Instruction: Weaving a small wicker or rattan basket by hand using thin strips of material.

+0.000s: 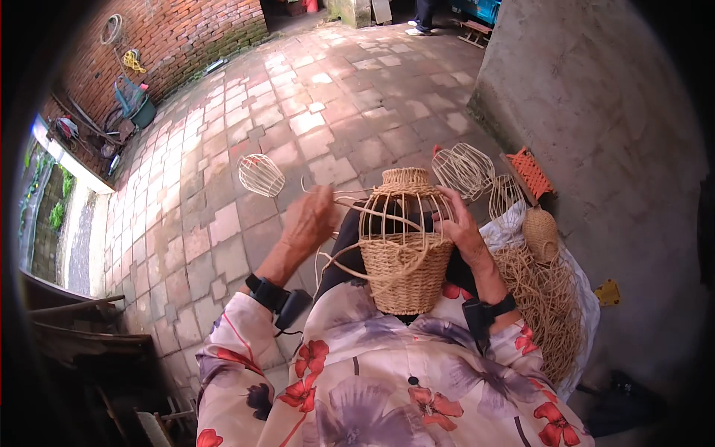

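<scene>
On my lap rests a straw-coloured woven basket (pixel 406 276), with a bare vertical-rib cage above its woven lower half and a short woven neck on top. My left hand (pixel 313 216) is closed on pale weaving strands at the basket's left; several loose strands loop from there across the ribs and down its side. My right hand (pixel 458 223) grips the right side of the ribbed upper part, thumb and fingers on the ribs.
Pale cage frames (pixel 261 174) lie on the paving, more (pixel 462 170) beside an orange woven seat (pixel 527 177). At right are a straw pile (pixel 532 313) on white sacking, a tan woven piece (pixel 541 231) and a concrete wall (pixel 588 112). Another person's legs (pixel 423 15) show at top.
</scene>
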Demonstrator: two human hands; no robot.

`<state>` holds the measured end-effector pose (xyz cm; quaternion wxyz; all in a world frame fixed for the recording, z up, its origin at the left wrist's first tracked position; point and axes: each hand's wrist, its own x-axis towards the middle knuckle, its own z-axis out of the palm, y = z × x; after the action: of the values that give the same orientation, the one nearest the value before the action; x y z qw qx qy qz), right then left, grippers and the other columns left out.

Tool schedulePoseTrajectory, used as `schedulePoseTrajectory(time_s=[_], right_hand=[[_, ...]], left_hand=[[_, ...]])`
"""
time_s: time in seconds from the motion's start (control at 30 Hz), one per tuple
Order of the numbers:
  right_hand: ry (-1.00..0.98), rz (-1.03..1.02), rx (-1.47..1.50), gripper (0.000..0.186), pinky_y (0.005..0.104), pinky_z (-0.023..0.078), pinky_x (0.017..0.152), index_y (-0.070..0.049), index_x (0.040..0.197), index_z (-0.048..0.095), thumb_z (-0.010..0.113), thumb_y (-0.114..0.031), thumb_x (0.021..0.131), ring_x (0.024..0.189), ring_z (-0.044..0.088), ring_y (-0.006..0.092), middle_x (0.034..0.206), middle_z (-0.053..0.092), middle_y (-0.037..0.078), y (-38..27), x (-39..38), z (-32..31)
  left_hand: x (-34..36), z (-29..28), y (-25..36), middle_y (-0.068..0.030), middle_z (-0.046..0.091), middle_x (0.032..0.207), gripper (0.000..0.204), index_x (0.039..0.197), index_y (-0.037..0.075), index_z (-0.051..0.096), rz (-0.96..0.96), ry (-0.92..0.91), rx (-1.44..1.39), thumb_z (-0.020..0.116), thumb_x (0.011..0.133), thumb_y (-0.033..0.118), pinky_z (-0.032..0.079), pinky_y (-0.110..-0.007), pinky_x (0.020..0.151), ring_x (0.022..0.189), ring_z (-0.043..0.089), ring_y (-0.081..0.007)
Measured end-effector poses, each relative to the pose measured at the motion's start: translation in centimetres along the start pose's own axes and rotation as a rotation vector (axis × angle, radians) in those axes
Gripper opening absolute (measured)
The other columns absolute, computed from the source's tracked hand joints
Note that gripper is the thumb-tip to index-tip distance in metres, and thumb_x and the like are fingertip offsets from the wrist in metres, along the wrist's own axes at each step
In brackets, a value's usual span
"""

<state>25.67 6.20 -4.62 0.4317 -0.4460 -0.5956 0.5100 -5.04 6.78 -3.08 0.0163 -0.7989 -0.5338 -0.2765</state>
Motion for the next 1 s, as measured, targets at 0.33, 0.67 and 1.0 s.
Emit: schedulePoseTrajectory(time_s=[0.33, 0.67, 1.0], right_hand=[[0.000, 0.005, 0.183, 0.065, 0.0292, 0.038, 0.096, -0.001, 0.137, 0.036, 0.056, -0.011, 0.075, 0.112, 0.048, 0.0178, 0.129, 0.050, 0.012, 0.9, 0.1, -1.0], [0.002, 0.070, 0.147, 0.064, 0.0275, 0.039, 0.094, -0.002, 0.136, 0.037, 0.056, -0.012, 0.076, 0.113, 0.049, 0.0177, 0.129, 0.049, 0.013, 0.7, 0.3, 0.1], [0.006, 0.068, 0.154, 0.064, 0.0254, 0.044, 0.078, -0.003, 0.136, 0.037, 0.056, -0.014, 0.076, 0.100, 0.050, 0.0152, 0.126, 0.050, 0.010, 0.6, 0.3, 0.0]], left_hand=[[-22.3, -16.4, -26.5, -0.0192, 0.061, 0.116, 0.032, 0.110, 0.006, 0.060, -1.338, -0.178, 0.723, 0.050, 0.079, 0.009, 0.049, -0.044, 0.087, 0.107, 0.060, -0.0365], [-5.3, -2.8, 2.0, -0.0016, 0.063, 0.094, 0.031, 0.113, 0.007, 0.059, -0.589, -0.287, -0.980, 0.061, 0.091, 0.028, 0.047, -0.023, 0.053, 0.060, 0.053, -0.0078], [-9.2, -2.3, -6.4, 0.0018, 0.054, 0.070, 0.026, 0.086, 0.002, 0.064, -0.650, -0.287, -1.025, 0.062, 0.092, 0.027, 0.037, -0.022, 0.049, 0.055, 0.048, -0.0062]])
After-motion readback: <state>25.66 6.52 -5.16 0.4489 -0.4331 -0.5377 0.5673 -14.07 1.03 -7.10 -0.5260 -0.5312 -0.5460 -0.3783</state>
